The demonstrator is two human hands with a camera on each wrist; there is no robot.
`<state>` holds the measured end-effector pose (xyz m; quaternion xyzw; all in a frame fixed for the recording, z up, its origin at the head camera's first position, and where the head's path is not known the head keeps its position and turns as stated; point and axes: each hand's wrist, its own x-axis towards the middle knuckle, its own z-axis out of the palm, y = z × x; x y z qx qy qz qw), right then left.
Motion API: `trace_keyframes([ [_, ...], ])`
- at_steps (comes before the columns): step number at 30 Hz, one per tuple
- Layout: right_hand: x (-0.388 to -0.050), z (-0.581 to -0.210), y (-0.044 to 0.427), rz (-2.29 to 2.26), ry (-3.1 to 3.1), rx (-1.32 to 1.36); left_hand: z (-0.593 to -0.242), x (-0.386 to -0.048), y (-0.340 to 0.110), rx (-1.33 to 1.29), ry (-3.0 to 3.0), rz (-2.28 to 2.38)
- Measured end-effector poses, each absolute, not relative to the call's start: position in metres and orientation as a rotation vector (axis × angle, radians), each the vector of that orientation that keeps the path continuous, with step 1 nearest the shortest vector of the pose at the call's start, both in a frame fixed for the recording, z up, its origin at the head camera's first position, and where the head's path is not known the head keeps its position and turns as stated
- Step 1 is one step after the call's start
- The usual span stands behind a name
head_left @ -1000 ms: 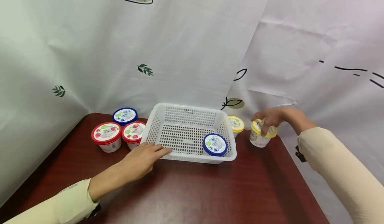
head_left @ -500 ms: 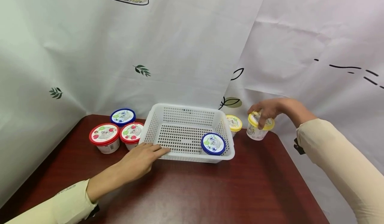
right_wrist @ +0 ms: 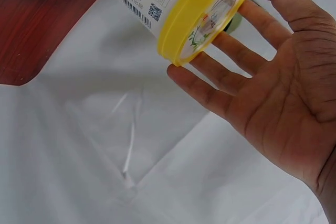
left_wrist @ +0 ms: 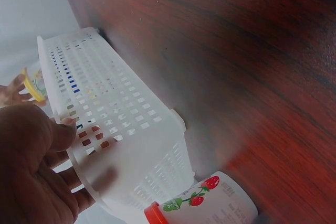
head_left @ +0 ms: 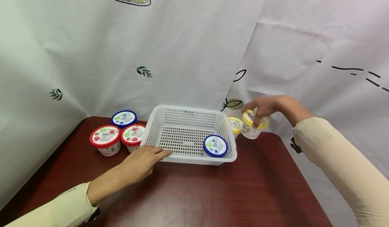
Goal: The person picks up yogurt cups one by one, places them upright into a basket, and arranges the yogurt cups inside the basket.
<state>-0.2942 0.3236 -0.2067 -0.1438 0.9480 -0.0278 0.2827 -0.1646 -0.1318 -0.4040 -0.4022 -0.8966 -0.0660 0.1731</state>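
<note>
My left hand point(head_left: 140, 164) grips the near left rim of a white plastic basket point(head_left: 194, 158); in the left wrist view its thumb point(left_wrist: 64, 135) lies along the outer wall. A blue-lidded yogurt tub point(head_left: 215, 146) stands inside, at the basket's near right corner. With thumb and fingertips my right hand point(head_left: 265, 108) holds a yellow-lidded yogurt tub point(head_left: 250, 132) by its lid. The right wrist view shows that lid point(right_wrist: 178, 30) between them, apart from the palm. Another yellow-lidded tub point(head_left: 235, 124) stands close beside it, against the basket's right side.
Left of the basket are two red-lidded tubs point(head_left: 105, 137) and a blue-lidded tub point(head_left: 124, 118). The dark red-brown table point(head_left: 194, 193) meets white cloth walls point(head_left: 188, 51) at the back and both sides.
My right hand has moved left with the yellow-lidded tub, bringing it next to the other yellow-lidded one. My left hand stays at the basket rim. The head view has shifted slightly.
</note>
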Motion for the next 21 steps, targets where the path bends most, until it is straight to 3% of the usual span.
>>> trace_keyframes([
  [21, -0.295, -0.201, 0.290, -0.089, 2.572, -0.485, -0.403, -0.164, -0.133, -1.150, -2.534, -0.191],
])
